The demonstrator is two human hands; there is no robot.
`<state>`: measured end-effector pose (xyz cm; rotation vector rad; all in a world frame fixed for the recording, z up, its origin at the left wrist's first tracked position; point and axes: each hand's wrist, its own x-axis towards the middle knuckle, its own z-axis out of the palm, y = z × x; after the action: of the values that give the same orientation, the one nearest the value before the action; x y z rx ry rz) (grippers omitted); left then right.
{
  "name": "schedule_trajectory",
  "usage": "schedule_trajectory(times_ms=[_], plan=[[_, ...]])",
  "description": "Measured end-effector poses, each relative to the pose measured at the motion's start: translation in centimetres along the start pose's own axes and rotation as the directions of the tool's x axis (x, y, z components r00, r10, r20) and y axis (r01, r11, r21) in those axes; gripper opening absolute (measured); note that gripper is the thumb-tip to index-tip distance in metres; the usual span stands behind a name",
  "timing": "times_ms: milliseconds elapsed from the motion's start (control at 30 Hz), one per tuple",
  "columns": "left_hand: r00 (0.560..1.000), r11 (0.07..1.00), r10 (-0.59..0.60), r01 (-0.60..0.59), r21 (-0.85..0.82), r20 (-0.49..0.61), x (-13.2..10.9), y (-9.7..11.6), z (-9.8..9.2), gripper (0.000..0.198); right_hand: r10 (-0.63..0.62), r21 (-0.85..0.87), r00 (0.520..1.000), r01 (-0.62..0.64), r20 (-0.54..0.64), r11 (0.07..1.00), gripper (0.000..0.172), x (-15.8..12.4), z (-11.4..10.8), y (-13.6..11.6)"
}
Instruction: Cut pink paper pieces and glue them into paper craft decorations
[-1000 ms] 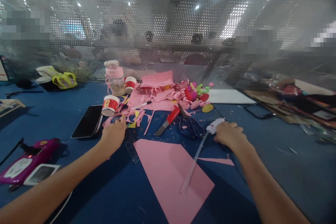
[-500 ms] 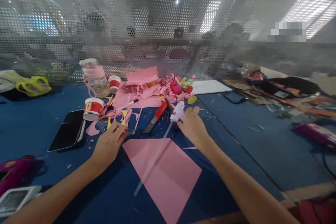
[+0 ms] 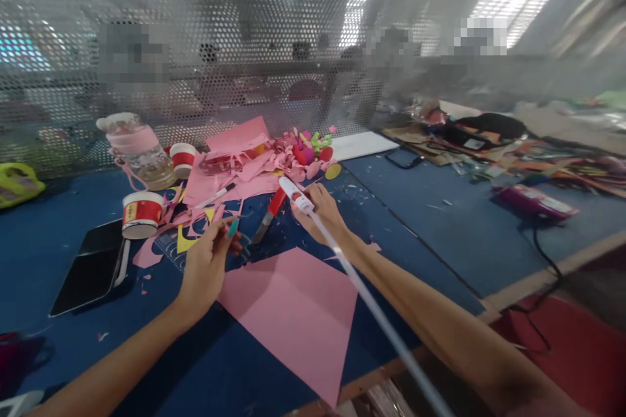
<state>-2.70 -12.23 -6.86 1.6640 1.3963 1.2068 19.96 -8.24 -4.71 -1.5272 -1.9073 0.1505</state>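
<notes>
My left hand (image 3: 208, 264) is closed in a pinch on a small teal-tipped tool (image 3: 233, 228), just past the far left corner of a pink paper sheet (image 3: 293, 309) lying on the blue table (image 3: 430, 234). My right hand (image 3: 320, 208) is closed around the white head of a long clear stick (image 3: 362, 290), which slants back along my forearm toward the lower right. A red-handled utility knife (image 3: 270, 214) lies between my two hands.
Pink paper scraps (image 3: 244, 169) and small coloured pieces are heaped by the perforated metal screen (image 3: 244, 45). A red-and-white cup (image 3: 141, 214), a second cup, a pink bottle (image 3: 141, 153) and a black phone (image 3: 90, 267) sit left. A purple device (image 3: 535, 201) with a cable lies right.
The view has swung right. My left hand has lifted a teal-tipped tool off the table. My right hand has turned the clear stick so it now points back along my arm.
</notes>
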Motion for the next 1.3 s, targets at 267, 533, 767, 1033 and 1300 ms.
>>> schedule_trajectory(times_ms=[267, 533, 767, 1033, 1300], plan=[[0.998, 0.996, -0.047, 0.043, -0.081, -0.043, -0.3, -1.4, -0.4, 0.026, 0.140, 0.748, 0.947, -0.316, 0.290, 0.584, 0.026, -1.3, 1.0, -1.1], [0.984, 0.932, -0.171, 0.144, -0.333, -0.052, 0.5, -1.4, -0.4, 0.022, 0.107, 0.836, 0.917, -0.396, 0.385, 0.379, 0.023, -1.8, 1.7, -1.1], [0.974, 0.897, -0.224, 0.193, -0.398, -0.032, 0.5, -1.3, -0.4, 0.028, 0.058, 0.765, 0.838, -0.521, 0.542, 0.378, 0.024, -2.4, 1.7, -0.8], [0.986, 0.900, -0.165, 0.146, -0.411, -0.011, 0.4, -1.2, -0.3, 0.024, 0.002, 0.726, 0.811, -0.525, 0.586, 0.445, 0.023, -2.6, 1.7, -0.6], [0.978, 0.879, -0.181, 0.113, -0.463, -0.105, 1.2, -1.7, -0.6, 0.026, 0.164, 0.819, 0.851, -0.524, 0.498, 0.234, 0.020, -1.0, 0.5, -1.5]])
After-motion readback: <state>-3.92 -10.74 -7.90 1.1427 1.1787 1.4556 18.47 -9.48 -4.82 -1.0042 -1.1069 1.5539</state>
